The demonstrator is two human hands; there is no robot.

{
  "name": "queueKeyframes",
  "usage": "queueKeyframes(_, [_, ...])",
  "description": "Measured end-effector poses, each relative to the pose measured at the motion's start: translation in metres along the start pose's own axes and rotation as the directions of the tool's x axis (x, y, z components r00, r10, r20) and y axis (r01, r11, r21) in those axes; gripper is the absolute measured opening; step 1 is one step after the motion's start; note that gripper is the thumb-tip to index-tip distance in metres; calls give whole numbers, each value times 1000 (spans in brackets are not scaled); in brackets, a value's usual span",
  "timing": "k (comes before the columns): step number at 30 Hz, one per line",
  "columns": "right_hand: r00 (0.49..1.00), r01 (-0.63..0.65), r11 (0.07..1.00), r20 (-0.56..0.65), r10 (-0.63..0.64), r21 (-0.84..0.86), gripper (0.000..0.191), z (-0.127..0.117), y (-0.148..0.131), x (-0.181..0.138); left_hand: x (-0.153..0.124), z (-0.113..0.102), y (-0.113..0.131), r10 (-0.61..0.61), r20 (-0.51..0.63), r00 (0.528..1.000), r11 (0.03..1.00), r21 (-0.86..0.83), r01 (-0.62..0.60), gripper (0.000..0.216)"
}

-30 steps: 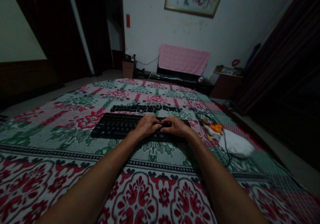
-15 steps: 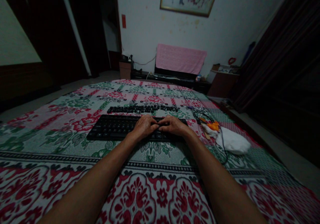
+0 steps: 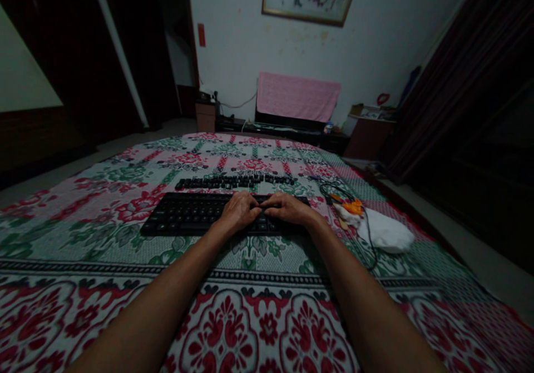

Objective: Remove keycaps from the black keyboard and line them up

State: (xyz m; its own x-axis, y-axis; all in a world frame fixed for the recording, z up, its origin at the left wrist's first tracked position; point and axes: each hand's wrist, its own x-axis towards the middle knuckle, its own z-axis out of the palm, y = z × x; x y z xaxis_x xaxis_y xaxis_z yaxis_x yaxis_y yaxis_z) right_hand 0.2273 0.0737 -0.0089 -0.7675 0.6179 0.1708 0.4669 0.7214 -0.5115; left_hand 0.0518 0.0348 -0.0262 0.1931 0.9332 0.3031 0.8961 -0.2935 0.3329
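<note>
A black keyboard [image 3: 179, 213] lies flat on the patterned bedspread, its left part in plain sight with keys in place. My left hand [image 3: 240, 210] rests over its middle, fingers bent and drawn together with the thumb. Facing it, my right hand [image 3: 287, 208] covers the right part, thumb and fingers pinched close to the left fingertips. Whatever sits between the fingertips is too small and dark to make out. Behind the keyboard, many loose black keycaps [image 3: 240, 182] lie in an uneven row on the cloth.
To the right lie a coiled black cable [image 3: 371, 239], an orange item [image 3: 352, 207] and a white cloth-like bundle [image 3: 387, 232]. The bedspread [image 3: 250, 259] spreads around everything. Beyond the bed stand a low cabinet and a screen draped with a pink towel [image 3: 298, 96].
The whole view has shifted slightly, so everything sits a little further left. Both hands stay at the same spot on the keyboard, with only small finger movement.
</note>
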Motion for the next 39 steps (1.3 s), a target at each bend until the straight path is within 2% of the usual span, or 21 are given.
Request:
queueKeyframes(3, [999, -37, 999, -30, 37, 11, 29, 1, -1, -1, 0, 0, 0, 7, 10, 1000, 1000, -12, -7, 24])
queueKeyframes(7, [995, -102, 994, -6, 102, 35, 28, 3, -2, 0, 2, 1, -1, -14, 9, 1000, 999, -33, 14, 25])
queueKeyframes(14, [969, -161, 986, -183, 166, 41, 27, 8, 2, 0, 2, -9, -11, -146, -38, 988, 966, -219, 135, 26])
queueKeyframes(17, [969, -142, 990, -205, 139, 0, 27, 9, 4, 0, 1, -12, -15, -162, -63, 985, 975, -162, 150, 25])
queueKeyframes(21, [975, -104, 991, -204, 85, -84, 25, 8, 2, 1, 3, -11, -19, -87, -74, 993, 996, -6, 87, 24])
queueKeyframes(25, [977, -116, 986, -195, 91, -121, 23, 7, -1, 1, 2, -11, -20, -62, -61, 996, 996, 53, 65, 24])
queueKeyframes(28, [951, -148, 982, -290, 109, -115, 23, 7, -1, 1, 3, -11, -20, -57, -67, 996, 997, 41, 59, 24])
queueKeyframes(30, [902, -200, 971, -412, 131, -129, 25, 7, 2, 1, 7, -13, -21, -61, -65, 996, 997, 45, 64, 24])
queueKeyframes(33, [849, -269, 951, -505, 158, -154, 25, 9, 8, 0, 22, -15, -23, -107, -75, 991, 987, 111, 115, 26])
queueKeyframes(35, [850, -267, 949, -505, 151, -166, 26, 11, 12, -1, 36, -16, -25, -126, -79, 989, 978, 156, 137, 27])
queueKeyframes(39, [859, -255, 945, -497, 125, -203, 26, 14, 16, -3, 67, -16, -29, -135, -15, 991, 969, 209, 135, 27])
